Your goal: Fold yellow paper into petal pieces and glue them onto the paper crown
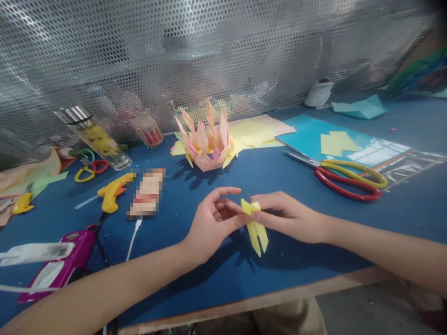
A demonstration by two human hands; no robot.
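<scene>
A small folded yellow paper piece (pixel 257 230) hangs between both hands just above the blue table (pixel 216 284). My right hand (pixel 289 216) pinches its top from the right. My left hand (pixel 213 223) pinches it from the left with thumb and a finger, the index finger stretched out above. Behind the hands stands a spiky paper flower (pixel 206 139) of pink, orange and yellow folded pieces.
Red-and-yellow scissors (pixel 344 177) lie right, beside a teal sheet (pixel 310 135) with yellow paper on it. A yellow glue gun (pixel 111 190), a clear bottle (pixel 96 137), a small jar (pixel 148 130) and a magenta device (pixel 63 265) sit left. Perforated metal screen (pixel 223 56) behind.
</scene>
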